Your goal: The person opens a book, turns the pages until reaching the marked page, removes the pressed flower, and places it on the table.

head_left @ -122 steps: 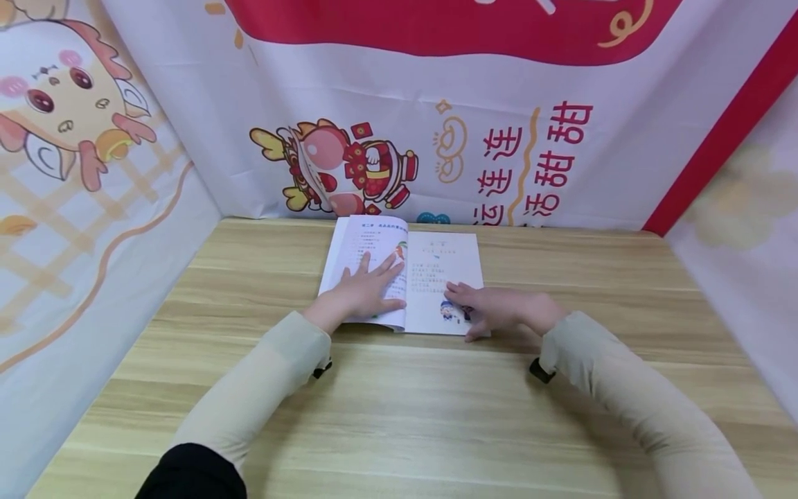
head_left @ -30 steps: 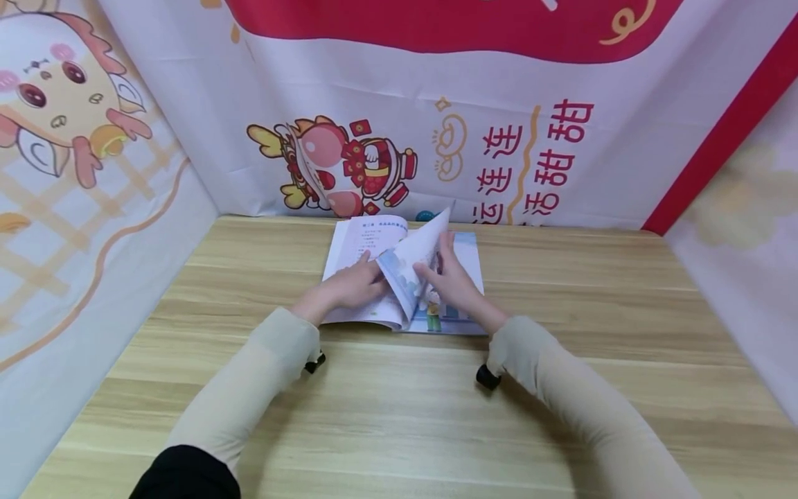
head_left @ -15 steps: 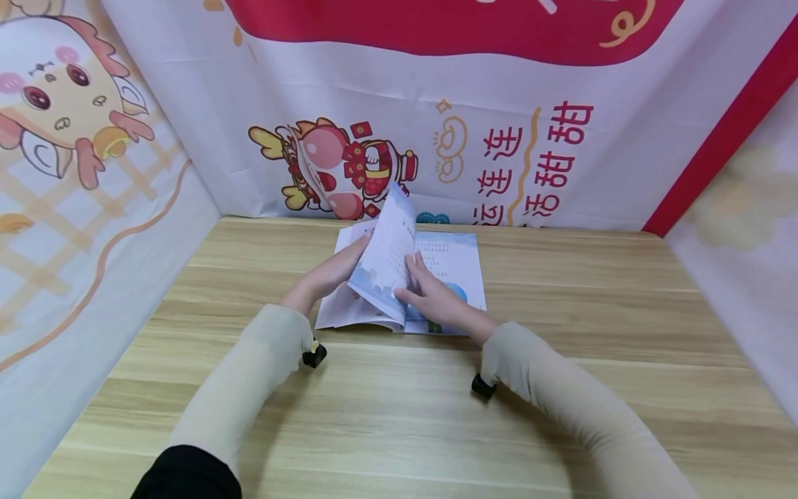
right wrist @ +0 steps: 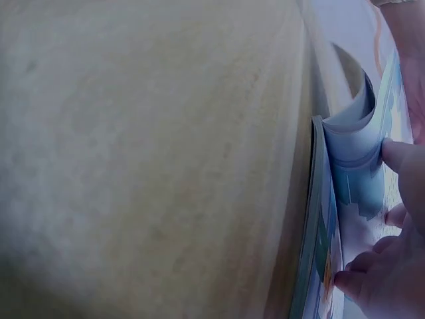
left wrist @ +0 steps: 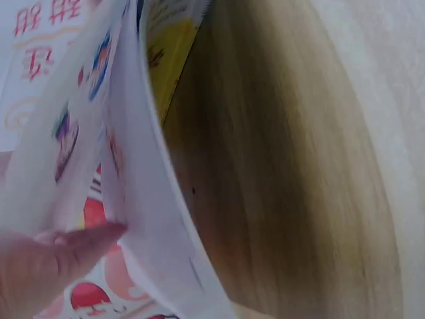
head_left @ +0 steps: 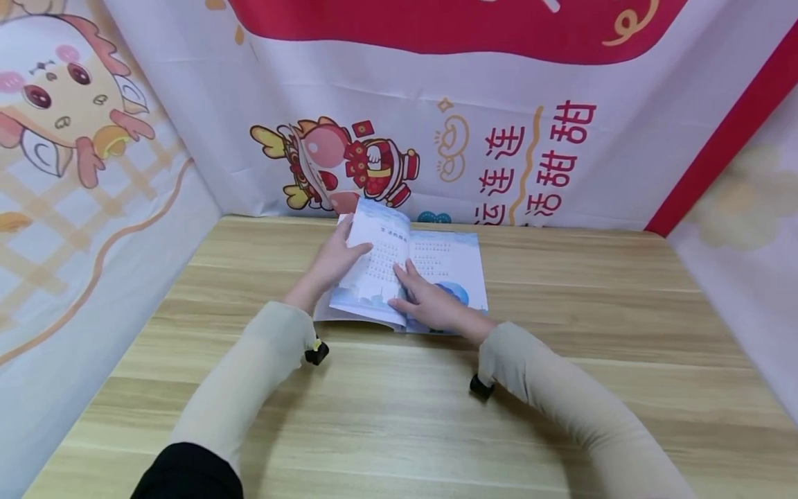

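Open book [head_left: 389,256], left of centre at the worktop's [head_left: 399,416] far edge; page print too small to read. Left hand [head_left: 333,260] holds the left leaf, thumb on top; right hand [head_left: 433,305], fingers spread, touches the fold. Backdrop [head_left: 206,76]: red characters [head_left: 503,142] including "连连", "甜甜".

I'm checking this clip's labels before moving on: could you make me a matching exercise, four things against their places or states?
Things:
1. left hand
2. right hand
3. book
4. cartoon dragon

Places or states:
A. printed on the white and red backdrop
B. at the middle fold between the pages
C. at the outer edge of the left-hand pages
D. lying open on the wood-grained table

Pairs: 1-C, 2-B, 3-D, 4-A
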A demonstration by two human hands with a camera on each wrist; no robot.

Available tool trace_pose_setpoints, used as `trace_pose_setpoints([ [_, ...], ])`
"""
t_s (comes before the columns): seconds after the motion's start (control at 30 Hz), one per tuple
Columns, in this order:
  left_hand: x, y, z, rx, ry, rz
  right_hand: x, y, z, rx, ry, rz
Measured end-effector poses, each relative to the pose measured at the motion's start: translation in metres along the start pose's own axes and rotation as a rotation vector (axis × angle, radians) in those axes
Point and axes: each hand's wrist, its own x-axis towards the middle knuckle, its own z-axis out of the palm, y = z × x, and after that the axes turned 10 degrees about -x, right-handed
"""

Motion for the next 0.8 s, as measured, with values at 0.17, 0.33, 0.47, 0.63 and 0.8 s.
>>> trace_pose_setpoints([
  [0.17, -0.002, 0.003, 0.015, 0.39, -0.015, 0.067, -0.001, -0.002, 0.002, -0.055, 0.001, 0.028],
  [0.33, -0.004, -0.002, 0.029, 0.801, -0.056, 0.088, -0.001, -0.002, 0.004, -0.072, 0.014, 0.04],
  [0.47, -0.003, -0.009, 0.033, 0.961, -0.053, 0.124, -0.002, -0.001, 0.003, -0.077, 0.012, 0.039],
  [0.63, -0.003, -0.009, 0.032, 1.034, -0.047, 0.161, -0.003, -0.001, 0.002, -0.084, -0.001, 0.003],
  [0.8, -0.005, -0.013, 0.038, 1.031, -0.188, 0.187, -0.006, 0.006, -0.002, -0.09, -0.042, -0.07],
])
